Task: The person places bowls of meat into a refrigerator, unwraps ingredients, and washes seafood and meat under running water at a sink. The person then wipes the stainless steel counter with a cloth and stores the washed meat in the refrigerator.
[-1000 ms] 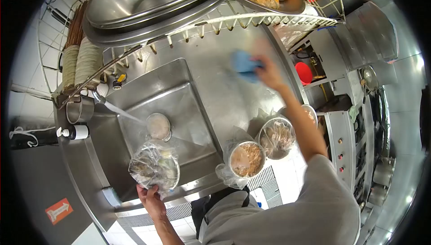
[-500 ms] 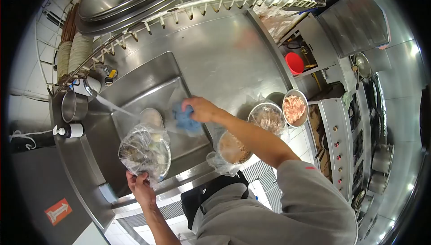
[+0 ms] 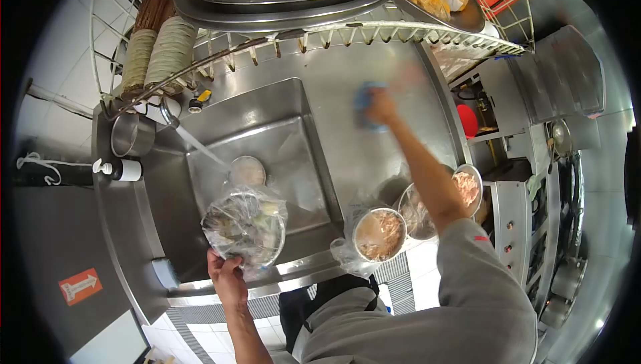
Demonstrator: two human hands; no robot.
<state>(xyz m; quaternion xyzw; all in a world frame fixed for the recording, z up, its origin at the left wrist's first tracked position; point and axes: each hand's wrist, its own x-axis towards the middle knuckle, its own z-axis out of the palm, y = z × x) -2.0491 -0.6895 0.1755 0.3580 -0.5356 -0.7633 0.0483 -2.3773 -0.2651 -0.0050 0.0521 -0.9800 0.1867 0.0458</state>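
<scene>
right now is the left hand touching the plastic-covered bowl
Touching: the head view shows the left hand holding the plastic-covered bowl at its near edge, with no gap between them.

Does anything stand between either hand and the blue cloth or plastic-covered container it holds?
Nothing clearly does. The right hand, blurred, holds the blue cloth over the steel counter. The left hand grips the near edge of the plastic-covered container; whether its loose plastic lies under the grip is unclear.
</scene>
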